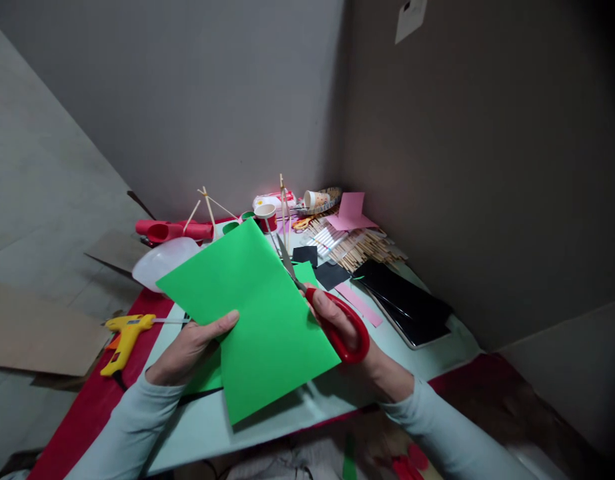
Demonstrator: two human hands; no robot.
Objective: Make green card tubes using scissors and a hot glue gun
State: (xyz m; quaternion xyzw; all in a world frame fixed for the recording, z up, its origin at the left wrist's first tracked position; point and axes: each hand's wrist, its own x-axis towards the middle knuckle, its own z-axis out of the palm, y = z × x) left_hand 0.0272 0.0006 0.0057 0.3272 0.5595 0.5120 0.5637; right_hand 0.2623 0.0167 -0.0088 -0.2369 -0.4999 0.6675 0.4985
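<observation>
A yellow glue gun lies at left, wooden sticks and a black tablet at right.

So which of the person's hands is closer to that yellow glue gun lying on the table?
Left. The left hand, holding the green paper, is just right of the yellow glue gun. The right hand, working the red scissors, is far across the sheet.

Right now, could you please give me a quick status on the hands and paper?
Left hand gripping green sheet. Right hand working red scissors at its edge. Nothing blocking.
</observation>
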